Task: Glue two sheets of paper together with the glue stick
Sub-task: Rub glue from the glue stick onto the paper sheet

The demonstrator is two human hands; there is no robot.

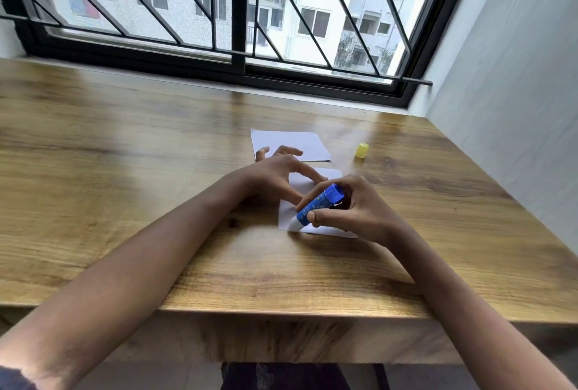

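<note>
My right hand (350, 211) grips a blue glue stick (317, 205), tilted, with its white tip pressed on the near left corner of a small white sheet (286, 216). My left hand (275, 177) rests with spread fingers on the far part of that sheet and holds it flat. A second white sheet (294, 141) lies farther back on the wooden table (125, 170), partly behind my left fingers. The stick's yellow cap (362, 150) stands on the table to the right of the second sheet.
A window with black bars (237, 14) runs along the table's far edge. A grey wall (516, 92) closes the right side. The table's near edge (281, 311) is just in front of my body.
</note>
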